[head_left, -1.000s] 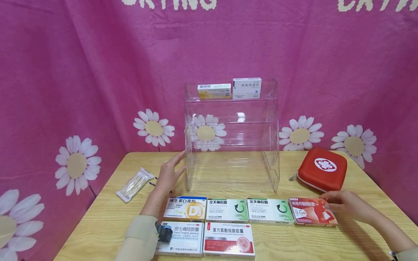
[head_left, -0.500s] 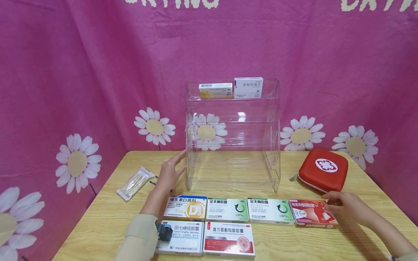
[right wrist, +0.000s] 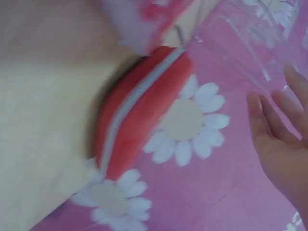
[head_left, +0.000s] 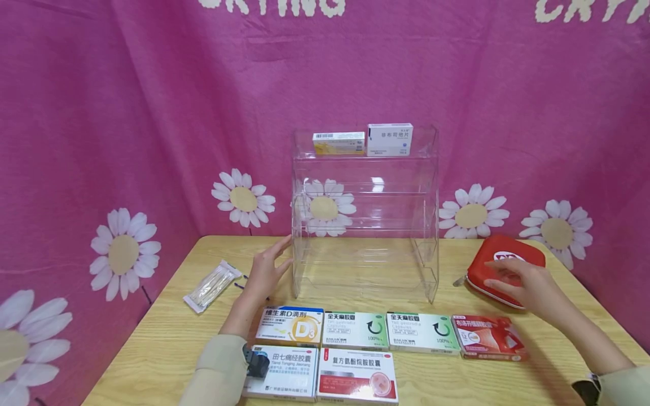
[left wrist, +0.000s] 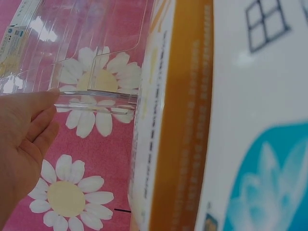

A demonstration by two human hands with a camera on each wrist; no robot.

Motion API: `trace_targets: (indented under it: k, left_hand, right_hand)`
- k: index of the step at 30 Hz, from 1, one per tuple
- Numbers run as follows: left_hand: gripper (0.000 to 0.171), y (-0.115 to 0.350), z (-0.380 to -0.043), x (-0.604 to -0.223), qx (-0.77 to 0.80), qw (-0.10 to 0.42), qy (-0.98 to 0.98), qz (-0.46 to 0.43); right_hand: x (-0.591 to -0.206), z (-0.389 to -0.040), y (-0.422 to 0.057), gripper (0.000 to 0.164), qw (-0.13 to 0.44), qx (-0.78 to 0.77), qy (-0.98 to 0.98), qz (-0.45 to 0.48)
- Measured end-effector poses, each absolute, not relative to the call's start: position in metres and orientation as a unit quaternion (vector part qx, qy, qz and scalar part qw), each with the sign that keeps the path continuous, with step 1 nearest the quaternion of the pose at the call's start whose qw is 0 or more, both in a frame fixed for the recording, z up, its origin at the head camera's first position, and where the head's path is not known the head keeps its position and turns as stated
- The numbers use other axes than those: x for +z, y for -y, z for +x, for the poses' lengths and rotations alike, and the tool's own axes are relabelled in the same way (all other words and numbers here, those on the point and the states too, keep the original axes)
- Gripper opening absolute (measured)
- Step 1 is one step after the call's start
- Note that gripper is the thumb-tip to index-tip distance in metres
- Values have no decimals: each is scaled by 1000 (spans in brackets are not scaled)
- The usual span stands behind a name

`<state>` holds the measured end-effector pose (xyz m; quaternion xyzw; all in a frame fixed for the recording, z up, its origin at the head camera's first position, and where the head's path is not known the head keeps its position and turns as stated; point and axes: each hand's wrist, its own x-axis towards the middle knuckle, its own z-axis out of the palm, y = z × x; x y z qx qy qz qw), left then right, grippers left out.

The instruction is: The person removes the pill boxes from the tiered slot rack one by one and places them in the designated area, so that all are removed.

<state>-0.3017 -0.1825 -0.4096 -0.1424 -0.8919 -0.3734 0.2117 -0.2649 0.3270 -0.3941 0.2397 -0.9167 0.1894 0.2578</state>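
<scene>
Fingers extended, the left hand [head_left: 265, 275] touches the left side of the clear rack [head_left: 365, 228]; the right hand [head_left: 530, 285] — holding nothing — is over the red case [head_left: 486, 256]. The 非布司他片 box [head_left: 389, 140] stands on top. Before the rack: D3 box [head_left: 293, 327], two “Tall gastrodia Capsules” boxes [head_left: 355, 330], 布洛芬缓释胶囊 box [head_left: 487, 338]; nearer — “Tianqi Tongjing” box [head_left: 289, 375], 复方氨酚烷胺胶囊 box [head_left: 357, 375].

the table [head_left: 162, 344] is backed and flanked by a pink cloth [head_left: 254, 90], which is hung in soft folds and is seen darkened toward the sides. its lower part is printed with white, yellow-centred daisies [head_left: 242, 198], and thin dark stems [head_left: 146, 294] are shown under some. cream letters [head_left: 282, 8] are cut off along the top. the table is finished in light wood grain, its far left corner rounded
</scene>
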Motion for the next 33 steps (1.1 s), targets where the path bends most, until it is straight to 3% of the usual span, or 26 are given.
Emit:
trace_targets:
  k: [6, 22, 33]
  left_hand:
    - [57, 183, -303, -411, -375, 208, 893, -138]
    - [57, 184, -302, -413, -383, 204, 891, -134]
    - [55, 185, -302, -413, -380, 209, 890, -138]
  right_hand:
    - [-364, -291, -295, 51, 340, 191, 887, 248]
    - [-275, -361, -224, 58, 378, 247, 846, 285]
    - [-232, -402, -193, 58, 374, 235, 862, 249]
